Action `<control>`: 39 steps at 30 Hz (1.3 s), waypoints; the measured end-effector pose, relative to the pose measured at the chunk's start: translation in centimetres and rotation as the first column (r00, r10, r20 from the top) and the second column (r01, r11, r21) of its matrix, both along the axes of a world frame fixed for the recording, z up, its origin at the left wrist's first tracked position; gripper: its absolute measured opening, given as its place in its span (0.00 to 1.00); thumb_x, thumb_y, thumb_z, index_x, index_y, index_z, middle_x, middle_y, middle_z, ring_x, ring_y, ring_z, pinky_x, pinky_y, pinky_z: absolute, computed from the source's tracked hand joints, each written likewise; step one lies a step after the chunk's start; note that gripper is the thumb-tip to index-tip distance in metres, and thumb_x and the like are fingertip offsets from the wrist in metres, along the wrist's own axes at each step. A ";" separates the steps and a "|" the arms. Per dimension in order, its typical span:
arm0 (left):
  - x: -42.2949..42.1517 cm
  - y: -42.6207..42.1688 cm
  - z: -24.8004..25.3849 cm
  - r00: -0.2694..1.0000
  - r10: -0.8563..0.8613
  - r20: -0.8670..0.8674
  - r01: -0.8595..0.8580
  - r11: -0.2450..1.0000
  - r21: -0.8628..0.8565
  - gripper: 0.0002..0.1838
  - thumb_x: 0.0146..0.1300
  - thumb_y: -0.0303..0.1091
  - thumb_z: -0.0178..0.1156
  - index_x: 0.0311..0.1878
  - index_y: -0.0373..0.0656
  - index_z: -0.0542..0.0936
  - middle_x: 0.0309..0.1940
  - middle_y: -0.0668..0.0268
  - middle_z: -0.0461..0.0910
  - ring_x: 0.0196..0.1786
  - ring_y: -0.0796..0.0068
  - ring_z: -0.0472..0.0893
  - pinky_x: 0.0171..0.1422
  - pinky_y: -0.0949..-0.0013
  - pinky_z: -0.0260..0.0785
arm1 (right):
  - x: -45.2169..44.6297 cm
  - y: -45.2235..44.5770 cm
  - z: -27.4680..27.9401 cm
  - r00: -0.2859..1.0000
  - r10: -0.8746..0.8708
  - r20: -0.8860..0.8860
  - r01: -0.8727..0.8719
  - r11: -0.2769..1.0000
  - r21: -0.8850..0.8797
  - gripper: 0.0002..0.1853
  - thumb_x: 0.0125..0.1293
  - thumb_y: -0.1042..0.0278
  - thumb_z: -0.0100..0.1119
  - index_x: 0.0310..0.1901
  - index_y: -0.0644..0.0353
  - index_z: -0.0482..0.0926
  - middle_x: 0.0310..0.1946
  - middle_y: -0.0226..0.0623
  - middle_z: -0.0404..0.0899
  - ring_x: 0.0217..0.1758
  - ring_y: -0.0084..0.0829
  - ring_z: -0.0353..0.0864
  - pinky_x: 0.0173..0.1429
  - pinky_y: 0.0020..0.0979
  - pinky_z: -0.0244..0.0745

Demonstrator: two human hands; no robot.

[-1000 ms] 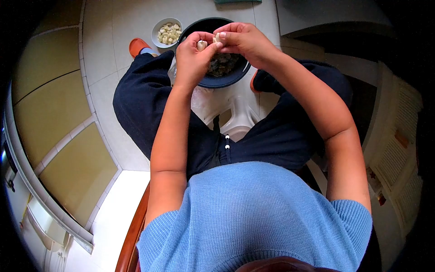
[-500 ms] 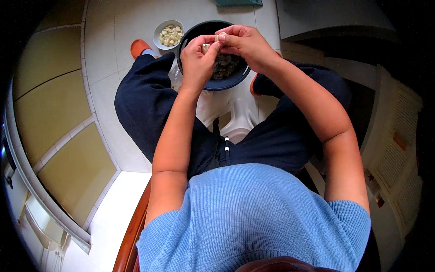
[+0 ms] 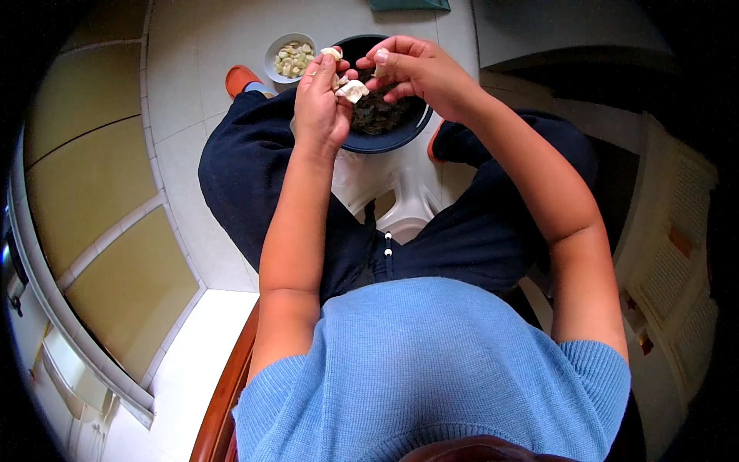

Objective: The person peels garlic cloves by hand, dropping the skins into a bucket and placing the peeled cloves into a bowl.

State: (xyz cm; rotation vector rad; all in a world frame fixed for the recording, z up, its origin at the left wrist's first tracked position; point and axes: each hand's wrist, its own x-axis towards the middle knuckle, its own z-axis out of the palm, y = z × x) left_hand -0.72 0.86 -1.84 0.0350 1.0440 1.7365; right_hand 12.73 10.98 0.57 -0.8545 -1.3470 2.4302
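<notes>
My left hand (image 3: 317,108) is closed on garlic (image 3: 352,92); pale pieces stick out at the fingertips and beside the palm. To its right, my right hand (image 3: 419,75) has thumb and fingers pinched on a small pale bit of garlic, mostly hidden; whether it is clove or skin I cannot tell. Both hands are apart, above a black bucket (image 3: 385,144) with dark and pale scraps inside. A white bowl (image 3: 269,68) of peeled garlic cloves (image 3: 292,59) stands left of the bucket.
The bucket rests on a white plastic stool (image 3: 408,199) between my knees. Orange slippers (image 3: 240,80) are on my feet on the tiled floor (image 3: 181,85). A green object (image 3: 408,5) lies at the top edge. Tan panels (image 3: 92,131) line the left side.
My hands were together over the bucket at one piece of garlic. They have parted: the left moved slightly left and turned, showing the garlic it holds.
</notes>
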 end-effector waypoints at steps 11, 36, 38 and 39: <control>1.9 0.3 -1.0 0.978 0.072 -0.193 -0.061 0.996 0.067 0.10 0.67 0.35 0.50 0.45 0.40 0.68 0.32 0.69 0.70 0.35 0.79 0.69 0.41 0.75 0.65 | -0.2 -1.8 -1.8 0.992 0.120 0.041 -0.127 0.949 0.289 0.09 0.58 0.69 0.58 0.35 0.66 0.79 0.27 0.34 0.79 0.31 0.20 0.77 0.36 0.22 0.73; -2.2 -0.2 -0.9 0.989 0.080 0.127 -0.081 0.997 0.002 0.07 0.63 0.30 0.51 0.41 0.38 0.72 0.31 0.63 0.75 0.32 0.74 0.76 0.35 0.72 0.74 | -0.3 1.3 -3.4 0.966 0.206 0.156 -0.231 0.417 0.879 0.09 0.61 0.68 0.57 0.39 0.62 0.79 0.28 0.32 0.77 0.28 0.19 0.73 0.32 0.22 0.69; -2.1 -0.3 -1.6 0.946 0.109 0.307 -0.138 0.988 0.074 0.11 0.62 0.26 0.52 0.48 0.36 0.73 0.37 0.58 0.77 0.37 0.68 0.79 0.40 0.72 0.77 | -1.2 0.4 0.7 0.988 0.138 0.063 -0.142 0.695 0.705 0.08 0.58 0.70 0.58 0.37 0.64 0.79 0.27 0.35 0.77 0.28 0.22 0.75 0.33 0.24 0.70; -1.6 -0.3 -1.0 0.944 0.115 0.310 -0.144 0.987 0.072 0.11 0.62 0.26 0.52 0.48 0.36 0.73 0.37 0.58 0.77 0.37 0.68 0.79 0.40 0.72 0.77 | -1.9 -0.1 1.5 0.996 0.073 -0.048 -0.030 0.809 0.587 0.06 0.56 0.75 0.56 0.33 0.67 0.79 0.25 0.38 0.78 0.26 0.25 0.76 0.31 0.26 0.71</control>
